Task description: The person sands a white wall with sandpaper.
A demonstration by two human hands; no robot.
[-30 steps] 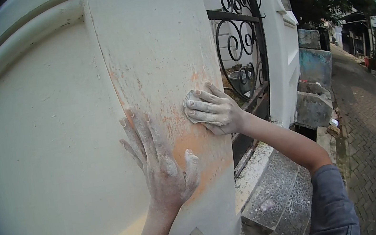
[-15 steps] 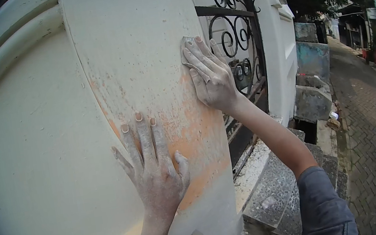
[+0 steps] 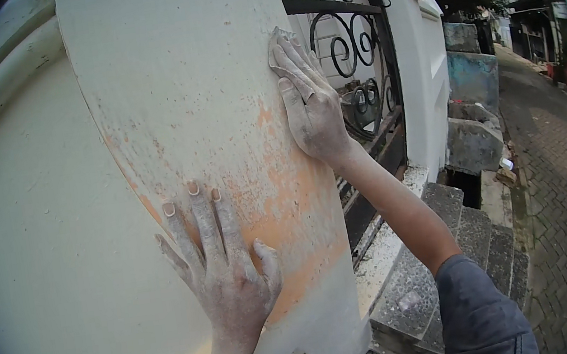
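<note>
Dust coats both of my hands, which press on a cream-painted pillar (image 3: 176,83). My left hand (image 3: 229,279) lies flat on its lower part, fingers spread, holding nothing. Higher up, at the pillar's right edge, my right hand (image 3: 315,114) holds a thin, dusty sheet of sandpaper (image 3: 275,53) against the surface, tucked between thumb and fingers. Most of the sheet is hidden under the hand. Between and around the hands, the paint is scuffed through to a worn orange patch (image 3: 291,176).
Right of the pillar stands a black scrolled iron gate (image 3: 341,46), close to my right hand. Speckled stone steps (image 3: 405,297) lie below it. A white wall post (image 3: 416,64), concrete blocks (image 3: 471,143) and a paved lane (image 3: 563,210) are farther right.
My right hand has slid upward along the pillar's edge with the sandpaper. The view has shifted a little; my left hand stays flat on the pillar.
</note>
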